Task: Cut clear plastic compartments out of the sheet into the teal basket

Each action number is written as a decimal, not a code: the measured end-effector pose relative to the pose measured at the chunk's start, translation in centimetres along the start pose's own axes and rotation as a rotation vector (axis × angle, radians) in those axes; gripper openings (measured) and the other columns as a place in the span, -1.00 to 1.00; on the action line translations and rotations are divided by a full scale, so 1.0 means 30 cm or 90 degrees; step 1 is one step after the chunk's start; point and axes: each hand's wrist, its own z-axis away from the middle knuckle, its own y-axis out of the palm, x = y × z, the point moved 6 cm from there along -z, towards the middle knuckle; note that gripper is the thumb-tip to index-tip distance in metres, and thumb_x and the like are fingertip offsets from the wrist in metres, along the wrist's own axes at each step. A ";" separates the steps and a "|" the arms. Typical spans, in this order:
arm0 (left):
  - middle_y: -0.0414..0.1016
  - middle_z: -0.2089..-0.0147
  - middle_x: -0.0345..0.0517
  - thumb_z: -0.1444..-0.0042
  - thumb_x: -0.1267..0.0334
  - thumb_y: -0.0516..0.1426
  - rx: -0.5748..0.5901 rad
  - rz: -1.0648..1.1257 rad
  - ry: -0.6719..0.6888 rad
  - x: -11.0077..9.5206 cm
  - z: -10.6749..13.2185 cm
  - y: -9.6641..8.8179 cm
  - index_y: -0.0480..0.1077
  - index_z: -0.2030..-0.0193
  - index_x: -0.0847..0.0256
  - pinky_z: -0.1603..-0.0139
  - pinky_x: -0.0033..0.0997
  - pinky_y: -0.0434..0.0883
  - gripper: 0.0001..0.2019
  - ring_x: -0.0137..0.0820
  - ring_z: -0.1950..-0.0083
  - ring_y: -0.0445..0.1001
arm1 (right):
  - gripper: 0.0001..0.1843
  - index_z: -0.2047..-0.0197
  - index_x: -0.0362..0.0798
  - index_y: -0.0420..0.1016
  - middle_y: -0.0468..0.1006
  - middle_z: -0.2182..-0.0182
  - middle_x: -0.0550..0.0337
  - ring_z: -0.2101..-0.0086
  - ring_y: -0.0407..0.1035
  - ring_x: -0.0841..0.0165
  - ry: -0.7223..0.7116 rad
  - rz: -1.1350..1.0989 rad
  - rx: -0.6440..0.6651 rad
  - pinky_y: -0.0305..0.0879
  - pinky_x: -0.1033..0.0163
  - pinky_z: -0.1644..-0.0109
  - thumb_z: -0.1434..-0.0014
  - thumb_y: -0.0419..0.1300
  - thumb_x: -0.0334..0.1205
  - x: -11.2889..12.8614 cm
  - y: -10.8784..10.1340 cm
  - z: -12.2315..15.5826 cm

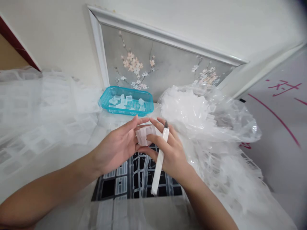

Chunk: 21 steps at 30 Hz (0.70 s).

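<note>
Between both hands is a small stack of translucent plastic pieces [142, 135], held above the dark mat. My left hand [120, 143] closes around its left side, with the thumb and fingers curved about it. From the other side, my right hand [171, 150] pinches the pieces with thumb and forefinger. The same hand carries a white-handled craft knife [158, 169] across its fingers, its dark pointed tip upward. Below the hands, a black mat [108, 189] bears translucent moulded plastic frames [121, 185]. How the pieces touch the left fingertips is partly hidden.
A turquoise basket [102, 101] with several small translucent pieces stands behind the hands. To its right is a clear bag [247, 127] filled with white pieces. Plastic frame sheets pile up at left [21, 95] and right [230, 179]. A framed flower picture [172, 67] leans behind.
</note>
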 end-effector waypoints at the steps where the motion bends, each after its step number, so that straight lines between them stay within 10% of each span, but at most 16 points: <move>1: 0.52 0.00 0.11 -0.29 -0.23 -0.12 0.006 -0.002 0.004 0.000 -0.001 0.002 0.39 -0.15 0.15 0.08 -0.16 0.53 -0.41 -0.16 -0.02 0.51 | -0.77 0.08 -0.01 0.42 0.30 -0.27 -0.07 -0.28 0.16 0.03 -0.007 -0.007 -0.008 0.25 -0.20 -0.29 -0.19 0.28 -0.26 -0.002 0.002 0.002; 8: 0.50 -0.01 0.11 -0.25 -0.25 -0.06 -0.011 0.079 -0.018 -0.001 0.019 0.005 0.37 -0.08 0.17 -0.01 -0.09 0.50 -0.44 -0.14 -0.04 0.51 | -0.80 0.11 0.05 0.40 0.35 -0.25 0.04 -0.28 0.19 0.05 -0.023 -0.074 -0.065 0.29 -0.22 -0.25 -0.20 0.22 -0.35 0.008 -0.027 0.021; 15: 0.39 -0.18 0.13 -0.29 -0.13 -0.02 -0.012 0.168 -0.094 0.012 0.025 -0.015 0.33 -0.07 0.20 -0.18 -0.08 0.36 -0.54 -0.12 -0.20 0.40 | -0.88 0.10 0.04 0.40 0.50 -0.11 0.01 -0.13 0.39 0.12 0.131 -0.037 -0.405 0.34 -0.10 -0.19 -0.28 0.17 -0.21 -0.110 -0.158 -0.092; 18: 0.45 -0.04 0.08 -0.29 -0.13 -0.02 0.024 0.113 -0.111 0.019 0.027 -0.004 0.35 0.02 0.21 -0.05 -0.15 0.40 -0.56 -0.17 -0.05 0.49 | -0.79 0.10 -0.02 0.43 0.50 -0.11 -0.06 -0.06 0.44 0.14 0.229 -0.027 -0.367 0.36 -0.03 -0.15 -0.29 0.15 -0.09 -0.285 -0.036 -0.234; 21: 0.47 0.29 -0.07 -0.25 -0.12 0.04 0.126 -0.085 -0.097 0.021 0.049 0.031 0.37 0.24 0.25 0.17 -0.30 0.40 -0.59 -0.33 0.27 0.51 | -0.70 0.17 -0.07 0.50 0.61 0.08 -0.10 0.03 0.49 0.08 0.333 -0.033 -0.130 0.37 0.00 -0.09 -0.15 0.30 -0.03 -0.468 0.179 -0.332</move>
